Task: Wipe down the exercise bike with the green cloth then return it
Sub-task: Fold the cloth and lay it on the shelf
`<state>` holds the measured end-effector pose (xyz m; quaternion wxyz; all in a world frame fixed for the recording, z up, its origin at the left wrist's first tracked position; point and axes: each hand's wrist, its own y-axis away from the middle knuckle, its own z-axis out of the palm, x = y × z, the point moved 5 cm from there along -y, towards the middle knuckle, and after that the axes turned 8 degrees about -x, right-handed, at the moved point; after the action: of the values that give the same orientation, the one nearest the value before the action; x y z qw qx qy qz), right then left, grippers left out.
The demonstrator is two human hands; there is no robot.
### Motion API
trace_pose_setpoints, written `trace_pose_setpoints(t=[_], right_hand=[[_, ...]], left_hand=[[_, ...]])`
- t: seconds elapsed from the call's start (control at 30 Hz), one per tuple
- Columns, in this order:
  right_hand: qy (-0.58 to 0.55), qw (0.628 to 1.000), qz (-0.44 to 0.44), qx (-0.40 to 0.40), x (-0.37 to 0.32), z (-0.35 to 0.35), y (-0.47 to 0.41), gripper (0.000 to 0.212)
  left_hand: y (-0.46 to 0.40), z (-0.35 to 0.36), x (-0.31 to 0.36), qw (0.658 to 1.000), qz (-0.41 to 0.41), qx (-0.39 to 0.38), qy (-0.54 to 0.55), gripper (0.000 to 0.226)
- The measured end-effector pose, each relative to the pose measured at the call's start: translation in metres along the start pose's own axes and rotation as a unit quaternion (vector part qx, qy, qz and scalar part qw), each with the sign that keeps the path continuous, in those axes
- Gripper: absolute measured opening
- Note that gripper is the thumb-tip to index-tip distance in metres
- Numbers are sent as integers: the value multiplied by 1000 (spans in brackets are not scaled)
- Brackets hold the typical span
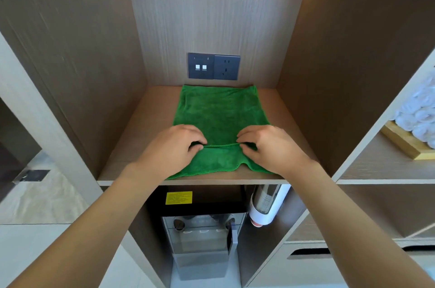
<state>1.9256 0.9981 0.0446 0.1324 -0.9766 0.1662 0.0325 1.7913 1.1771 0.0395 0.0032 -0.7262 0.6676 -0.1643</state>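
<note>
1. On the wooden shelf (pixel 131 146) of a brown wood-grain alcove lies the green terry cloth (pixel 219 113), spread flat with its far edge just below the dark double wall socket plate (pixel 213 66) and its near edge at the shelf's front lip.
2. Near the front of the green cloth, both hands pinch up a ridge of fabric that runs between them: the left hand (pixel 175 144) has fingers curled and thumb pressed on the fold, and the right hand (pixel 266 144) does the same on the other end.
3. Below the green cloth, the lower compartment holds a black and grey water dispenser (pixel 200 228) with a yellow label (pixel 179 197); its text is too small to read, and the shapes behind its glass front are hard to make out.
4. Below and right of the green cloth, a white cup dispenser tube (pixel 266 205) hangs beside that machine, with a pinkish rim showing at its lower end.
5. Right of the green cloth, in a neighbouring cubby, a light wooden tray (pixel 404 144) holds rolled white towels (pixel 421 113); both are cut off by the frame edge.
6. Left of the green cloth, past the alcove wall, the floor and a metal fitting (pixel 33 175) are blurred.
7. No exercise bike is in view.
</note>
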Motion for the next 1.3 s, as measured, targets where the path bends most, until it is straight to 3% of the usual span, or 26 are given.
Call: trace_pose_setpoints(t=[0.13,0.3,0.5,0.63,0.73,0.83,0.9,1.1,1.3], right_hand=[[-8,998,55,0,21,-7,17,20],[-52,997,45,-17,33,-14,26,18],[-151,984,60,72,34,-13,27,12],[-78,983,74,151,34,-20,29,11],[-59,989,99,98,40,-9,31,22],[-79,988,108,82,46,-4,31,22],[-99,982,110,117,46,-14,29,20],[-64,967,67,239,33,-69,37,19],[-57,980,51,185,14,-54,81,18]], left_hand=[[11,-7,-13,999,-29,18,-26,19],[11,-10,-20,999,-38,17,-15,16],[14,-17,-18,993,-61,82,53,12],[19,-25,-14,989,-52,134,25,9],[26,-24,-19,989,-43,136,31,15],[28,-14,-26,994,-64,81,47,28],[26,-16,-26,993,-61,79,56,25],[26,-68,-13,980,-22,185,70,22],[72,-45,-1,991,-14,119,63,25]])
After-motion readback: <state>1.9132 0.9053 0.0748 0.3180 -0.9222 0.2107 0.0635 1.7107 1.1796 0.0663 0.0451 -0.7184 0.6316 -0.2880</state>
